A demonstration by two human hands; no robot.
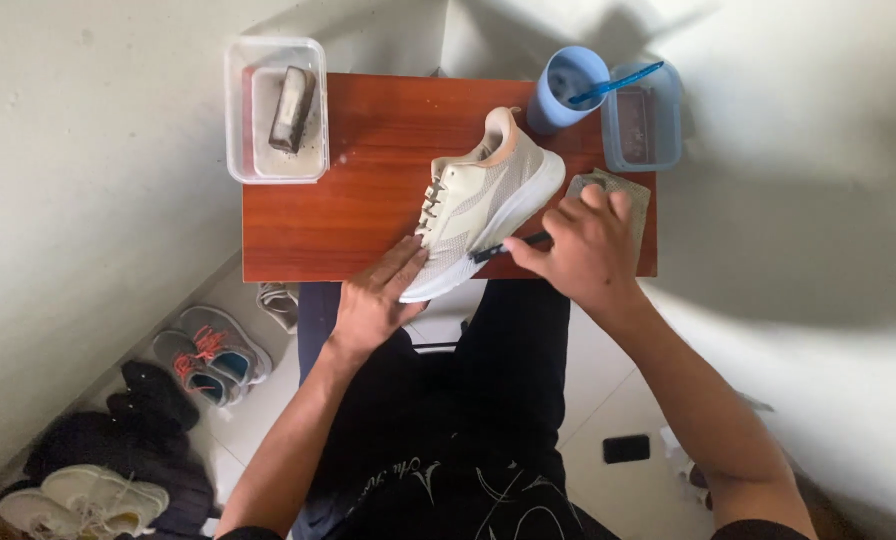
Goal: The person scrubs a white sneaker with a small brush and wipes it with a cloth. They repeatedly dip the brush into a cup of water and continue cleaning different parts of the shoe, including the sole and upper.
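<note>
— Head view: where is the shoe lying?
— The white sneaker [483, 200] is lying near the table's [368, 190] front edge — the left hand [373, 300] is pressing flat, open, on its toe.
— And the right hand [583, 250]?
— It is gripping a dark brush [508, 247] against the sole.

A home corner: tiled floor [608, 400], pairs of worn shoes [213, 352] beside a small wooden table [368, 190].
</note>
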